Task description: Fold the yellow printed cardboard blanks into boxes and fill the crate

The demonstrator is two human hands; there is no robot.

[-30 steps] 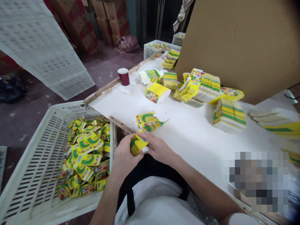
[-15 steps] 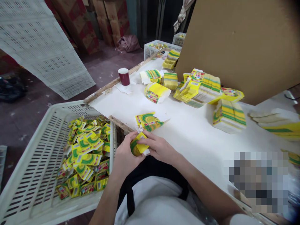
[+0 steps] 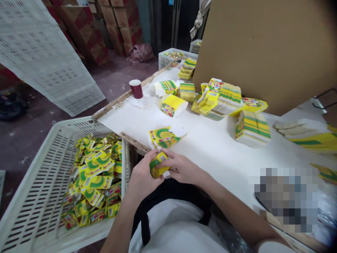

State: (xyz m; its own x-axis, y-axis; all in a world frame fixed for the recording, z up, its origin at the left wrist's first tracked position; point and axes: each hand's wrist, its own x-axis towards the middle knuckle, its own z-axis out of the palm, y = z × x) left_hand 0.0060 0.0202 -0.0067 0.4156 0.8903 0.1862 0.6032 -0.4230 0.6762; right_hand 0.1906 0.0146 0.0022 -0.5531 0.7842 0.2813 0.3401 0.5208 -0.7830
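Both hands hold a small yellow and green printed carton (image 3: 157, 166) in front of my body, near the table's edge. My left hand (image 3: 144, 172) wraps its outer side with the thumb below. From the other side, my right hand (image 3: 181, 167) presses its fingers on the printed face, and white flaps show at the carton's ends. Just beyond my fingertips, a fanned stack of flat carton blanks (image 3: 164, 136) lies on the white table (image 3: 205, 151). To the left stands a white plastic crate (image 3: 39, 186) with many folded yellow and green cartons (image 3: 96, 172) inside.
A dark red mug (image 3: 136, 89) stands near the table's wooden left edge. Bundles of carton blanks (image 3: 223, 96) lie across the back, before a big brown board (image 3: 258, 52). A white perforated panel (image 3: 50, 52) leans at the left; stacked cardboard boxes (image 3: 79, 31) stand behind.
The carton between my hands has turned slightly, and its yellow panel now lies flatter with the barcode showing. The view has shifted a little; the other things have stayed in place.
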